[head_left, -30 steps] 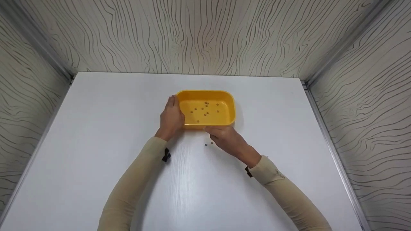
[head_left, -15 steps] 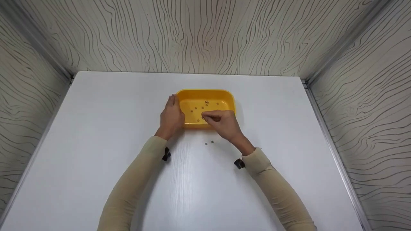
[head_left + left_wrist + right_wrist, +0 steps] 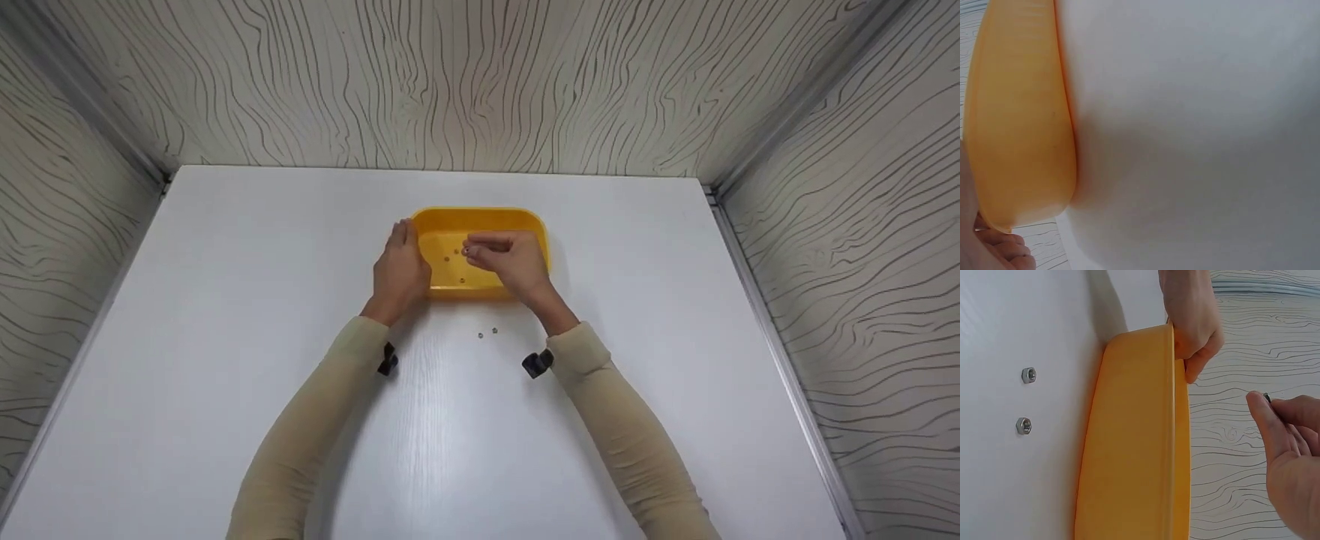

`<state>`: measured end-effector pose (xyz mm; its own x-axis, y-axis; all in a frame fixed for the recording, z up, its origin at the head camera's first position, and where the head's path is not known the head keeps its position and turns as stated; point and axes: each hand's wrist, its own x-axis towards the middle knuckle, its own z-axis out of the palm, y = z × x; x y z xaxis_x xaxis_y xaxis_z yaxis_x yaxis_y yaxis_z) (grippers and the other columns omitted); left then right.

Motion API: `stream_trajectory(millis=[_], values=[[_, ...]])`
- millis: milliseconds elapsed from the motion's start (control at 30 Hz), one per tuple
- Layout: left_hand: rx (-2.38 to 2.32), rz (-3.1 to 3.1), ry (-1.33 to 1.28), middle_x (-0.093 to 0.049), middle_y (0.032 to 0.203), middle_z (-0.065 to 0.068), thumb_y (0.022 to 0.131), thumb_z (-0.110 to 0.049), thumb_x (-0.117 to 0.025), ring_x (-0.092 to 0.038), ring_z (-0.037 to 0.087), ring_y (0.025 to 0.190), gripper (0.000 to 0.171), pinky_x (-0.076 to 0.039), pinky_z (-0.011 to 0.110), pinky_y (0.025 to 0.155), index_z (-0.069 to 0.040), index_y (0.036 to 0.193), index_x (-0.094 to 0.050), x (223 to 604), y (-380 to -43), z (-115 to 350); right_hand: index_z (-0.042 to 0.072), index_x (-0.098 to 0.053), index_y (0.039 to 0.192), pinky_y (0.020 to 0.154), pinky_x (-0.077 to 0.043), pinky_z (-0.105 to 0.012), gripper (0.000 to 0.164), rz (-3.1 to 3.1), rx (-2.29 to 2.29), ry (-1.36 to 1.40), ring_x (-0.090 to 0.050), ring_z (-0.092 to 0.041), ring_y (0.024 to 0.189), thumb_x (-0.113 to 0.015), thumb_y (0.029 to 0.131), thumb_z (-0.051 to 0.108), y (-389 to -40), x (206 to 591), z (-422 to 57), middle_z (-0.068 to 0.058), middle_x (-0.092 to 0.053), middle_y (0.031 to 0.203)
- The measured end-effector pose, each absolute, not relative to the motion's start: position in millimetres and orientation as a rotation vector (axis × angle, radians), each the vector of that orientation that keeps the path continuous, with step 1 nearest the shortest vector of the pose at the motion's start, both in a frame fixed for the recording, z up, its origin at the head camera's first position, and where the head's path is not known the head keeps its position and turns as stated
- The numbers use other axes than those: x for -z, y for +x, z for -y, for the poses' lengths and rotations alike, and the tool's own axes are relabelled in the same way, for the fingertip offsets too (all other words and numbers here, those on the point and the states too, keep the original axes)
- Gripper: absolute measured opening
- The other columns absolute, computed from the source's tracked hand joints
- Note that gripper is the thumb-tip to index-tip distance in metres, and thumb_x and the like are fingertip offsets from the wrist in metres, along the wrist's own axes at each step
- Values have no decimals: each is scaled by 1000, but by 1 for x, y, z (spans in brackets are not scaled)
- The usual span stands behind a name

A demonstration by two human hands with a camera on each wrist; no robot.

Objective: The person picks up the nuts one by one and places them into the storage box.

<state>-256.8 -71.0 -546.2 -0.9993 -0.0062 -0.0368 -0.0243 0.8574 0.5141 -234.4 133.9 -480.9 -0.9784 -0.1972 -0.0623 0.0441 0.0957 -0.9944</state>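
Note:
A yellow plastic tub (image 3: 480, 217) stands on the white table, with several small hex nuts (image 3: 462, 280) on its floor. My left hand (image 3: 401, 274) grips the tub's left end; the right wrist view has its thumb hooked over the rim (image 3: 1174, 439). Over the tub's interior is my right hand (image 3: 514, 262), thumb and fingertips pinching a hex nut (image 3: 1266, 397). This hand covers the right part of the tub floor. Two more hex nuts (image 3: 1028, 375) lie on the table in front of the tub, left of and below my right wrist.
The white table (image 3: 262, 247) reaches back to a wood-grain patterned panel (image 3: 480, 90). Similar panels rise at the left and right, with metal rails (image 3: 780, 352) along the table's sides. A black wrist camera (image 3: 537, 364) sits under the right sleeve.
My right hand has moved from the tub's front wall up and over its interior, a hex nut now visible at its fingertips. The left hand and the tub have stayed put.

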Motion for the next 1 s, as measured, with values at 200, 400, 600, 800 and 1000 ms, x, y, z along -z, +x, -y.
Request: stream_trajectory(millis=[200,400,600,800,1000], values=[[-820,-3039,-4,-27,173,21,108,-13,-44,-31,35,161,65,-34,49,129,-1,167,-19,548,-257,72,-4,-74,125,88,-65,-29,29,-2188,2026,-81,-79,-28,108,-73,97,6,-247,486,-127,-20,-78,119],[-839,-3020,-15,-25,174,19,108,-13,-45,-29,34,162,66,-32,48,130,-1,167,-18,547,-256,71,-6,-72,126,89,-65,-27,31,-2204,2020,-25,-77,-31,112,-71,97,2,-256,490,-121,-22,-77,121],[-820,-3024,-13,-26,174,20,107,-13,-47,-33,35,160,67,-36,48,129,-2,167,-18,547,-257,70,-4,-73,125,90,-65,-26,28,-2284,1985,-26,-77,-28,113,-69,98,-1,-258,491,-114,-20,-77,122],[-825,-3032,-18,-26,174,19,108,-13,-44,-31,34,161,65,-35,48,129,-1,167,-19,548,-256,70,0,-76,123,92,-64,-26,26,-2376,1938,-73,-76,-27,114,-67,98,0,-258,492,-111,-17,-78,122],[-852,-3016,-34,-24,175,18,109,-14,-43,-29,34,162,65,-33,49,130,-3,168,-17,548,-256,69,5,-78,120,93,-65,-29,24,-2487,1869,-105,-77,-23,112,-69,98,4,-258,495,-110,-11,-80,119]])
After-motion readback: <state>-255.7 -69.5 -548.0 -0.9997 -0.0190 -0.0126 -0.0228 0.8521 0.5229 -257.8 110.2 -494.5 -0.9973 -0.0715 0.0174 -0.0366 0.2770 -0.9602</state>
